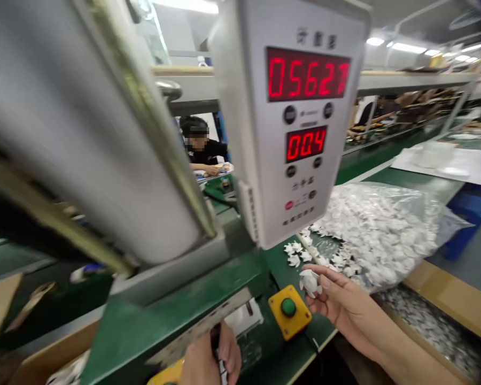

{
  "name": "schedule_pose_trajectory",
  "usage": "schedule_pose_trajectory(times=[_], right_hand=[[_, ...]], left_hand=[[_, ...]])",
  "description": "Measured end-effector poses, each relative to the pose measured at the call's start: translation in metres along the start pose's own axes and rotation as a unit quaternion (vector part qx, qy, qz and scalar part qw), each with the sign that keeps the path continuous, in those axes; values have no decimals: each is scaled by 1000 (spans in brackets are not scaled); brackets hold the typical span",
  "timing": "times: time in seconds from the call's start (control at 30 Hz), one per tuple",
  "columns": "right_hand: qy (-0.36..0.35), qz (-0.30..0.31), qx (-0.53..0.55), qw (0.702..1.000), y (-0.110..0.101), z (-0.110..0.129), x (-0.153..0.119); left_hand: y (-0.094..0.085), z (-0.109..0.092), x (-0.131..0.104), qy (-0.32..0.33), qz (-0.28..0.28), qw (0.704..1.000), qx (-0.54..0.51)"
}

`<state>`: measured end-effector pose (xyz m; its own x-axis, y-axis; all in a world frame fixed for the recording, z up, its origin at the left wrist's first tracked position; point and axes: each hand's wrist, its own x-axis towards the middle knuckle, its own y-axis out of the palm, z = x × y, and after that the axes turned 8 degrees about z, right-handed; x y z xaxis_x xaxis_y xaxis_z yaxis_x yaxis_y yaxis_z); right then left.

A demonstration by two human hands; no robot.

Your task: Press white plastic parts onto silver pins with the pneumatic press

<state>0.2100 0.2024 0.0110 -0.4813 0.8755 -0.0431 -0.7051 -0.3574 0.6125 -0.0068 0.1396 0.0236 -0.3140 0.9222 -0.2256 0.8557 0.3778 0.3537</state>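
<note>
Between the thumb and fingers of my right hand is a small white plastic piece, curved, with pointed flippers like a little turtle. Just left of that hand, a yellow box with a green push button sits on the green bench. My left hand is closed at the machine's lower front, beside a pale metal plate. Something narrow, dark at the top and shiny lower down, shows between its fingers, but its kind is unclear. More white pieces lie loose beyond my right hand.
A counter box with red digits hangs close ahead, right of a large grey machine column. A clear bag of white pieces lies on the right. A second yellow box shows low down. A co-worker sits across the bench.
</note>
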Motion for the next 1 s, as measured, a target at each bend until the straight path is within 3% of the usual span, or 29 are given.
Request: schedule_pose_trajectory(times=[0.07, 0.13, 0.2, 0.23, 0.3, 0.37, 0.43, 0.5, 0.6, 0.73, 0.83, 0.9, 1.0], right_hand=[[33, 10, -31, 999, 9, -7, 0], [54, 30, -143, 988, 20, -14, 5], [18, 69, -342, 937, 33, -21, 15], [-25, 93, -448, 889, 40, -26, 22], [-130, 135, -619, 763, 55, -38, 38], [-212, 167, -721, 639, 68, -48, 53], [-243, 191, -773, 554, 77, -55, 63], [-256, 220, -795, 504, 81, -56, 66], [-251, 262, -800, 478, 84, -48, 63], [-213, 278, -794, 497, 86, -41, 59], [-201, 253, -803, 501, 76, -52, 59], [-215, 233, -809, 495, 63, -64, 59], [-233, 203, -812, 495, 48, -79, 55]], left_hand=[[-5, 3, -9, 6, -23, 998, -64], [-13, 4, -17, 30, -45, 995, -80], [-21, 4, -25, 46, -52, 994, -86], [-25, 5, -28, 49, -53, 994, -81], [-32, 5, -33, 38, -55, 996, -66], [-38, 6, -37, 26, -62, 996, -58], [-44, 7, -39, 23, -73, 996, -52], [-50, 9, -41, 26, -76, 996, -43], [-60, 11, -42, 17, -75, 996, -35], [-69, 14, -41, 14, -85, 996, 10], [-74, 15, -41, 35, -103, 991, 80], [-79, 15, -41, 55, -123, 978, 160], [-89, 13, -43, 86, -144, 936, 308]])
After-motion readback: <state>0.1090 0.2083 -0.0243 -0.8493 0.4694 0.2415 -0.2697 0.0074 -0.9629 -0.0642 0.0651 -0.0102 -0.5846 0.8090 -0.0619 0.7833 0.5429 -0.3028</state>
